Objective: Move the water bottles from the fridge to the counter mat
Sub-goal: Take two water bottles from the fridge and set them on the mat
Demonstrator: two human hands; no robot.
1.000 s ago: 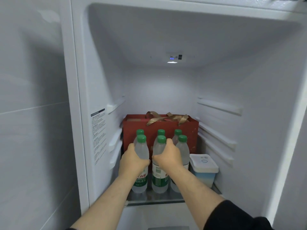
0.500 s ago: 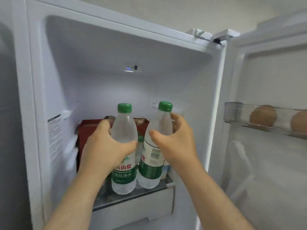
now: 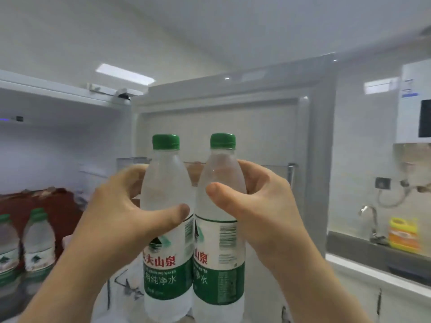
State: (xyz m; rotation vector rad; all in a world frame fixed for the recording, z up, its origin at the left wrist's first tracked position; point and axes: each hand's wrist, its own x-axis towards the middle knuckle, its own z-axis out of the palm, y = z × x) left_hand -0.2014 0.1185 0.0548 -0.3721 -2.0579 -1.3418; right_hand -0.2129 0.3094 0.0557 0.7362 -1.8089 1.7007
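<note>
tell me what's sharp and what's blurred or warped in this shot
Head view: the two bottles, left and right, are fairly sharp, labels readable; the fridge bottles at the left edge and the yellow jug by the tap are smeared; the wide lens bends the door frame and ceiling line; a ceiling light glares softly.

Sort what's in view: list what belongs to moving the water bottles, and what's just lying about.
Job:
- left hand gripping clear green-capped plastic water bottle
- right hand gripping the second matching bottle
- same bottles left in the fridge

Lying about:
- dark red box behind them
- yellow plastic jug by the metal tap
</note>
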